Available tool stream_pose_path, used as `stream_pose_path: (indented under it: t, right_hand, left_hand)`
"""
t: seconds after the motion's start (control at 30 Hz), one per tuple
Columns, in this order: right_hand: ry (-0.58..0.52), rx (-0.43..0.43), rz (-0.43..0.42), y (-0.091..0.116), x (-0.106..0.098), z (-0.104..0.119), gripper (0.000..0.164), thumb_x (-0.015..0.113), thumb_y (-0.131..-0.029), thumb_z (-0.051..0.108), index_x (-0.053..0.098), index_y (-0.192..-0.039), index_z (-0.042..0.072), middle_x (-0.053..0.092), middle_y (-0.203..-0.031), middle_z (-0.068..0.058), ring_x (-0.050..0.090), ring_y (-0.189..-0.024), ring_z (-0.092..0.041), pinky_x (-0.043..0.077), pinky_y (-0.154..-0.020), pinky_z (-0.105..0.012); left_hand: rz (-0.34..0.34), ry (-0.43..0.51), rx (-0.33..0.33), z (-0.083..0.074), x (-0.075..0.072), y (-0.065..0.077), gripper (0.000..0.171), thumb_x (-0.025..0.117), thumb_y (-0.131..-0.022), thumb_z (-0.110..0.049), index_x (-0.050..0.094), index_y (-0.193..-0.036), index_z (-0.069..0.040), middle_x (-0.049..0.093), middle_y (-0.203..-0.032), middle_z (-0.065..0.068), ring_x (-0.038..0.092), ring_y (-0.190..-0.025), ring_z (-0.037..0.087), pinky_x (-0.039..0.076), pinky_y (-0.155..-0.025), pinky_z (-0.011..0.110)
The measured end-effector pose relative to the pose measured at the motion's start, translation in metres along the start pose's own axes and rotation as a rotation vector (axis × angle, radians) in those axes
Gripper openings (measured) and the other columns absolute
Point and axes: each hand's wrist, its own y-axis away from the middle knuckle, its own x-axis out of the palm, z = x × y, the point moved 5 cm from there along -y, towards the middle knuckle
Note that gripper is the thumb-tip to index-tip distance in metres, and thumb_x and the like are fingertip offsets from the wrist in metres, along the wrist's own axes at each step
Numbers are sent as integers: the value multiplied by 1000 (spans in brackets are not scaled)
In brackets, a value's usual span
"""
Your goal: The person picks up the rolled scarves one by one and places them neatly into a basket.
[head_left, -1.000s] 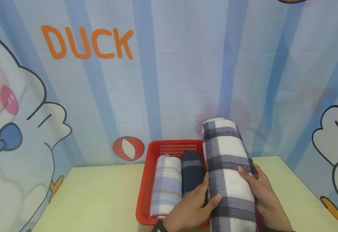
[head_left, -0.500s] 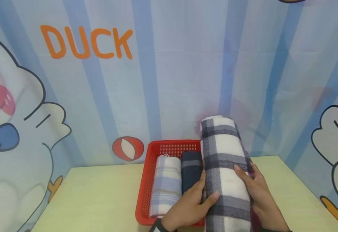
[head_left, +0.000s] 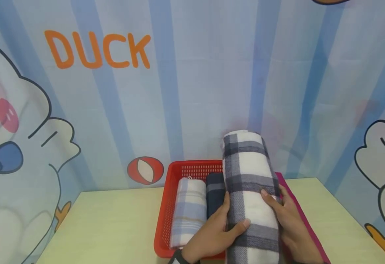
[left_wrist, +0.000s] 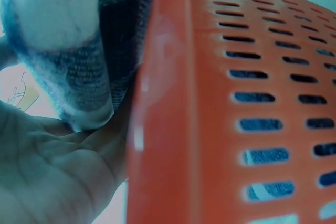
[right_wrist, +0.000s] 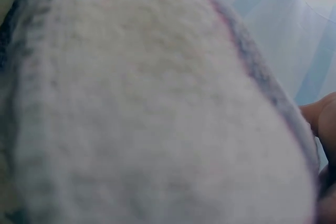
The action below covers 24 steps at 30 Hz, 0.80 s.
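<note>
Curtain: behind table.
Plaid roll: points curtainward.
Left grip: I clamp it, nearer basket.
Right grip: clamped opposite.

So the table is pale yellow, kinda creamy, with a plain top, and the light bounces off it evenly. Sitting right on it is a red plastic basket, rounded corners, slotted sides, upright, longer front to back than across, pushed up near the table's back edge. Its right side is blocked from view. Further right there's a strip of something magenta, slanting toward the near right. Looks flat, but most of it's covered so can't tell what it is.
</note>
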Motion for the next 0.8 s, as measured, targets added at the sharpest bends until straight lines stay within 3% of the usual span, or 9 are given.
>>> stream_pose_path:
  t: [0.17, 0.47, 0.8]
  right_hand:
    - [-63, -57, 52, 1, 8, 0, 74, 62, -91, 29, 15, -147, 22, 38, -128, -6, 53, -101, -18, 49, -79, -32]
    - [-169, -146, 188, 6, 18, -3, 54, 54, -95, 18, 24, -140, 24, 51, -117, -1, 56, -97, -20, 52, -77, -35]
    - [-176, -189, 311, 6, 33, -9, 57, 49, -98, 16, 17, -145, 25, 43, -127, -7, 52, -107, -26, 51, -83, -40]
  left_hand:
    - [-24, 25, 18, 0, -4, 0, 86, 46, -93, -52, -10, -149, -18, 9, -155, 4, 26, -131, 16, 38, -101, 45]
    - [-74, 34, -71, 4, -11, 0, 92, 49, -90, -58, -8, -150, -17, 11, -155, 7, 30, -129, 22, 40, -98, 48]
    - [-169, 44, -54, 8, -18, 2, 106, 62, -83, -54, -9, -150, -13, 21, -151, 20, 38, -123, 26, 40, -96, 49]
